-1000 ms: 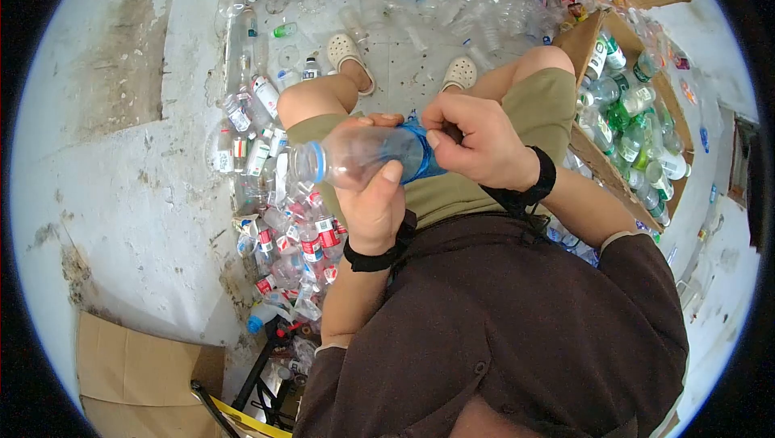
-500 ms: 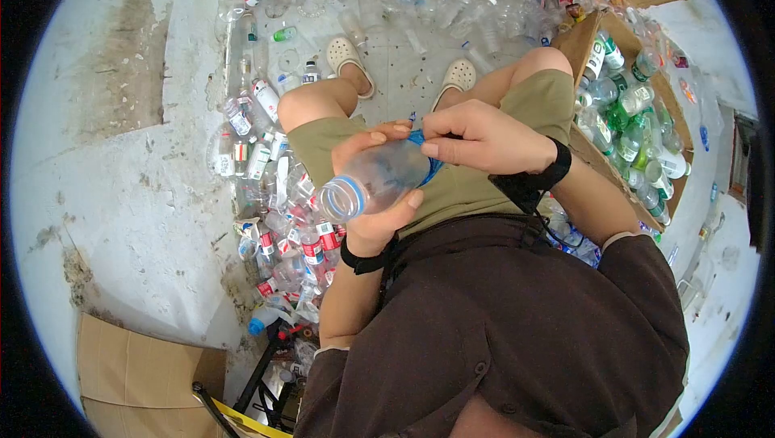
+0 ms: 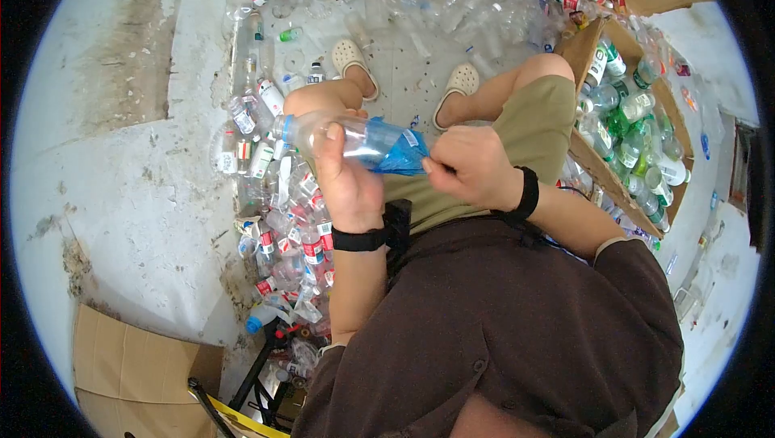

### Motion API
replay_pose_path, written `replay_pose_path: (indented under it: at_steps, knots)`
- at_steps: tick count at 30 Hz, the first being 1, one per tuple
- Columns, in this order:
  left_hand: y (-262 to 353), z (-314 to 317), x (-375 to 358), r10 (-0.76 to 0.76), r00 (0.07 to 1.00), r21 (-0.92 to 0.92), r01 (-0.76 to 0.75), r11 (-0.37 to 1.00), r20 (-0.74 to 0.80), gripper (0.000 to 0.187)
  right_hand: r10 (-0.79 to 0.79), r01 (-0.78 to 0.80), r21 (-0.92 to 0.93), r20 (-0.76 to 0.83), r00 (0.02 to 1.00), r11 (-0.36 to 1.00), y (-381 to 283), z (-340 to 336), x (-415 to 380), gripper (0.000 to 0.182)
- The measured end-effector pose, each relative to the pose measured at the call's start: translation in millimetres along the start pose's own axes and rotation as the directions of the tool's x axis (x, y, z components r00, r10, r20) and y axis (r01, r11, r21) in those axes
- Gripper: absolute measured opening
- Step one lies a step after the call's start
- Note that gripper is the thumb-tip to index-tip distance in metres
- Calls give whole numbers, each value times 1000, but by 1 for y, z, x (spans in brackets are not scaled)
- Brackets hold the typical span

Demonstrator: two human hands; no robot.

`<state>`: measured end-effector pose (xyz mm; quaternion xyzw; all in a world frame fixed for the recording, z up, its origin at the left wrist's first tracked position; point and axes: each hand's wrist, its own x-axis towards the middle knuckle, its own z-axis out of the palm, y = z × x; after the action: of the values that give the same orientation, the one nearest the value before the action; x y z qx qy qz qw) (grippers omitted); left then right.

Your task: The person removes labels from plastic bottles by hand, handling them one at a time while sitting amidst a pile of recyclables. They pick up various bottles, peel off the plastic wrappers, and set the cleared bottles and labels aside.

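Observation:
A clear plastic bottle [image 3: 359, 141] lies sideways above my lap, its uncapped neck with a blue ring pointing left. My left hand [image 3: 352, 184] grips it near the shoulder, thumb on top and the other fingers mostly hidden beneath. Toward the bottle's base, a blue plastic label [image 3: 405, 153] is bunched and stretched to the right. My right hand [image 3: 478, 167] pinches the end of this label between thumb and fingers.
Loose plastic bottles [image 3: 311, 248] are heaped at my left, with more along the back. A cardboard box [image 3: 626, 176] of green and clear bottles stands at right. A cardboard sheet [image 3: 137, 365] lies lower left, beside a black frame [image 3: 254, 377].
The bottle has turned from tilted toward me to nearly level, neck left. My right hand has moved right and down, and the blue label now stretches toward it.

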<state>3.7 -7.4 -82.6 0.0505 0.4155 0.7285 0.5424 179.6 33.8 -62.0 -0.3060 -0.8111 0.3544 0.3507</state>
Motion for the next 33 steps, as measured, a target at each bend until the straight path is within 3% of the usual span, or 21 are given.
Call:
replay_pose_path:
  at_steps: [3,7,9,11,14,16,17,19,22,24,25,26,27,29,30,31,32,33]
  knots:
    - [4,-4,10,74,997,77,-72,994,-25,37,-75,72,-87,-27,997,994,-6,5,-2,15]
    - [20,-20,25,129,992,93,-129,987,5,38,63,-63,-6,-31,998,998,-8,5,-6,19]
    - [47,-45,40,-135,990,-300,142,943,43,46,112,-109,45,-54,992,993,-7,-1,-11,18]
    - [51,-48,39,-78,996,-304,89,948,47,45,314,-307,116,-46,948,945,3,-10,-14,17]
    - [57,-47,37,-32,999,-306,28,952,-6,46,210,-205,59,-94,973,977,2,-21,-4,18]
    - [62,-40,36,60,998,-115,-56,992,34,47,246,-236,93,-112,963,967,16,-31,3,17]
    - [65,-36,31,66,997,-118,-62,991,31,47,215,-217,1,-150,965,976,22,-36,8,17]
    - [73,-20,19,126,982,90,-139,986,139,41,174,-193,-95,-179,968,977,24,-40,15,17]
    - [94,-38,24,103,991,83,-110,990,91,41,260,-259,30,-162,952,965,19,-39,22,18]
    - [119,-71,32,148,987,69,-153,986,67,43,368,-331,240,-130,921,913,14,-38,18,20]
    - [138,-97,34,194,981,12,-194,981,-24,44,495,-343,471,-245,834,813,7,-39,21,19]
    - [151,-113,31,232,965,-42,-239,970,-119,45,499,-361,406,-313,808,840,32,-55,15,16]
    - [156,-119,22,242,962,-46,-249,967,-125,45,521,-403,385,-280,806,830,37,-69,13,15]
    - [165,-126,10,398,904,235,-358,904,-154,54,530,-430,363,-244,812,827,46,-68,16,14]
    - [154,-108,3,336,936,285,-353,891,108,58,499,-427,354,-143,855,832,38,-53,20,15]
    - [139,-88,-4,251,936,343,-326,881,245,69,456,-420,348,-25,890,838,30,-39,23,16]
    - [127,-70,-15,36,938,431,-193,881,345,79,429,-405,361,13,903,840,24,-27,29,16]
    - [118,-64,-18,-165,875,525,-114,843,454,85,342,-371,329,144,929,868,17,-12,34,18]
